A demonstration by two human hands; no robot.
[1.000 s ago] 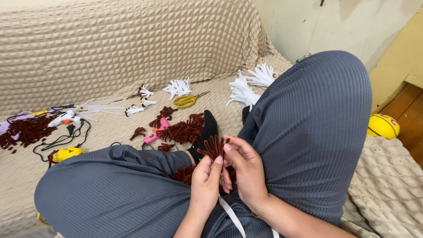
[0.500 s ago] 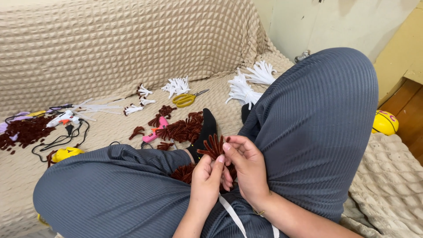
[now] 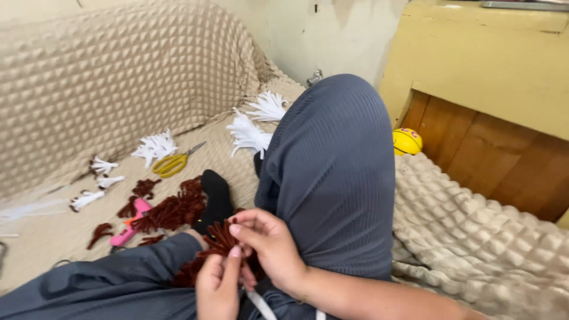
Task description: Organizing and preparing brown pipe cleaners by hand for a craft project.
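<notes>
My left hand (image 3: 218, 287) and my right hand (image 3: 268, 246) meet over my lap, both pinching a small dark-brown yarn tassel (image 3: 219, 239). Its strands fan out above my fingertips. More brown tassels (image 3: 188, 274) lie bunched under my hands on my grey trousers (image 3: 332, 172). A white strip (image 3: 258, 302) runs down below my hands. I sit cross-legged on a beige textured cover (image 3: 474, 237), with a black-socked foot (image 3: 214, 198) just beyond the tassel.
A heap of brown tassels (image 3: 172, 210) lies by a pink glue gun (image 3: 131, 220). Yellow-handled scissors (image 3: 172, 163) and white tassels (image 3: 155, 145), (image 3: 252, 133) lie farther back. A yellow ball (image 3: 406, 141) rests at the right by a wooden panel (image 3: 504, 160).
The view has swung right and closer; the left part of the cover has left the frame. My hands stay together on the brown tassel, fingers shifting slightly.
</notes>
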